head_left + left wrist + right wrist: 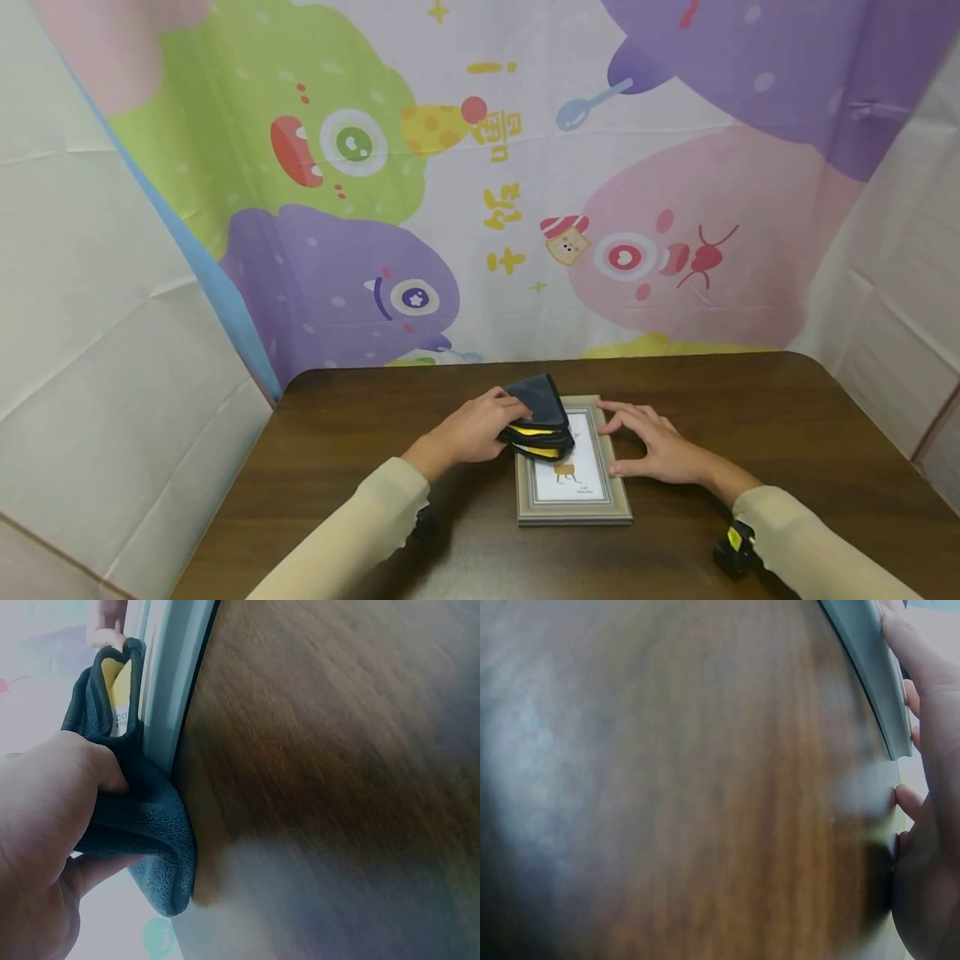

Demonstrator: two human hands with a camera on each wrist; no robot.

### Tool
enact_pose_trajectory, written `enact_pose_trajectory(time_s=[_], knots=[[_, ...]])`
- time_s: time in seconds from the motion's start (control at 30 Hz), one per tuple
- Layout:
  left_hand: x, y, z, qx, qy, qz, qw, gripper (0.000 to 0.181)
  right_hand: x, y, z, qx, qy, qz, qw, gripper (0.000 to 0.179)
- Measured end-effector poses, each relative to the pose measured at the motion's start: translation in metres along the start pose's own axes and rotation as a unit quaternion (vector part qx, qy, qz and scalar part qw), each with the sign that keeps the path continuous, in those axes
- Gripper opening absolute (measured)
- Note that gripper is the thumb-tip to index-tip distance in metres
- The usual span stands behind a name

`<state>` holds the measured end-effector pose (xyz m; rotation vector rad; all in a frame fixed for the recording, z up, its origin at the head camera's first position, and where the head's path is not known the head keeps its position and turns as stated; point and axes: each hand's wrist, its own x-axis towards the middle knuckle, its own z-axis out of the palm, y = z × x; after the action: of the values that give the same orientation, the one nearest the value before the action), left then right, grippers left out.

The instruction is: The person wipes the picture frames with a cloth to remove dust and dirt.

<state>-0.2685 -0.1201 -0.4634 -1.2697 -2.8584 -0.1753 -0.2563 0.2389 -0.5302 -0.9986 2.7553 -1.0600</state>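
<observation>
My left hand (480,427) grips a folded dark grey cloth (538,402) with black edging and yellow inner faces. In the left wrist view the thumb and fingers pinch the fuzzy cloth (154,817) along the picture frame's side. That picture frame (574,513) lies flat, with a pale, ridged border and a white print (588,454) showing a small brown drawing. The cloth covers the print's upper left part. With thumb and fingers apart, my right hand (663,448) touches the frame's right edge. The right wrist view shows its fingers beside the frame's border (870,671).
The brown wooden table (360,442) extends around the frame on all sides. Behind it hangs a curtain (517,317) with cartoon monsters. White panels (112,333) stand at the left and right. A small black device (733,550) is on the right wrist.
</observation>
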Motion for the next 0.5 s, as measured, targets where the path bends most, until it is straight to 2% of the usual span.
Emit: enact_pose_trajectory(time_s=[0.5], knots=[[-0.0086, 0.0084, -0.0011, 0.018, -0.022, 0.021, 0.9994, 0.045, -0.0003, 0.0, 0.0, 0.004, 0.003, -0.006, 1.0, 0.045]])
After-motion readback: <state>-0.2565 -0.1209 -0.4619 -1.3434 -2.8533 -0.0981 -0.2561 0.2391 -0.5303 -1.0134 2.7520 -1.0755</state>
